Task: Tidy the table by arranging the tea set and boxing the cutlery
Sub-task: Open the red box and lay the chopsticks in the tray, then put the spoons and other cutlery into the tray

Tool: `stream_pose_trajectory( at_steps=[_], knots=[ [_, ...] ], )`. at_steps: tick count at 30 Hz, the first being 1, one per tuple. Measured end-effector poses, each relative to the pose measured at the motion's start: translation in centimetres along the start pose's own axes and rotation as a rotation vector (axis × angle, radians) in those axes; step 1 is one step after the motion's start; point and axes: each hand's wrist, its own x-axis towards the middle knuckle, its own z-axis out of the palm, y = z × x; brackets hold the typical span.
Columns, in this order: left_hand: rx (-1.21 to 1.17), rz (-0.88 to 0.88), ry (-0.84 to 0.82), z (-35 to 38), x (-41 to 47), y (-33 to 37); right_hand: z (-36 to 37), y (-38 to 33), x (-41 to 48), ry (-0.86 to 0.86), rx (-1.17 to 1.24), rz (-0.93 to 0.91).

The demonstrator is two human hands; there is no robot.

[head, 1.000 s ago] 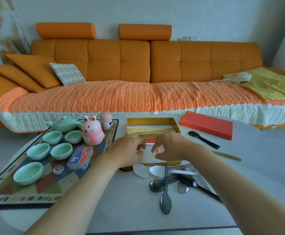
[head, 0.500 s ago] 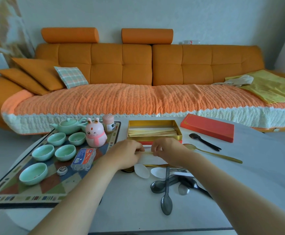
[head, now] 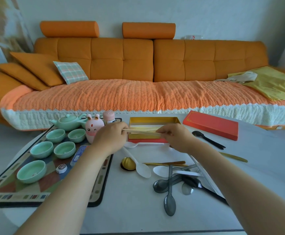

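Observation:
My left hand and my right hand together hold a bundle of pale wooden sticks level, just over the front of the open gold-lined box. More pale sticks lie inside the box. Its red lid rests to the right. On the white table in front lie white plastic spoons, grey translucent spoons, a gold spoon and a black spoon. The green teapot and several green cups stand on the patterned mat at the left.
A pink rabbit figure and a pink jar stand at the mat's back edge. A blue packet and a small round token lie on the mat. An orange sofa runs behind the table. A gold utensil lies at the right.
Both hands have lifted off the table and moved away from me, carrying the bundle of sticks up over the box's front. Spoons that the hands covered now show.

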Motion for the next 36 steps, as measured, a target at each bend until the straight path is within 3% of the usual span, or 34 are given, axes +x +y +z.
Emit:
stream_pose_trajectory(
  at_steps=[3, 7, 13, 21, 24, 28, 32, 36],
  knots=[
    [0.002, 0.062, 0.046, 0.9, 0.4, 0.1, -0.6, 0.8, 0.7, 0.103, 0.086, 0.1],
    [0.056, 0.148, 0.066, 2.2, 0.9, 0.4, -0.9, 2.2, 1.5, 0.24, -0.104, 0.098],
    [0.104, 0.241, -0.003, 3.5, 1.1, 1.5, -0.4, 4.0, 2.1, 0.305, -0.328, 0.131],
    [0.133, 0.229, -0.131, 4.5, 1.2, 2.5, 0.2, 3.4, 2.5, 0.204, -0.41, 0.012],
    [0.126, 0.232, -0.127, 4.6, 1.1, 2.5, 0.3, 2.7, 2.2, 0.067, -0.312, -0.06],
    [0.13, 0.234, -0.176, 4.7, 1.1, 2.4, 0.8, 2.2, 2.0, -0.058, -0.407, -0.092],
    [0.131, 0.233, -0.144, 4.2, 0.9, 2.5, 0.7, 2.3, 1.7, -0.037, -0.398, -0.094],
    [0.151, 0.302, 0.005, 3.6, 0.7, 2.7, -0.2, 2.2, 0.9, 0.129, -0.35, -0.144]
  ],
)
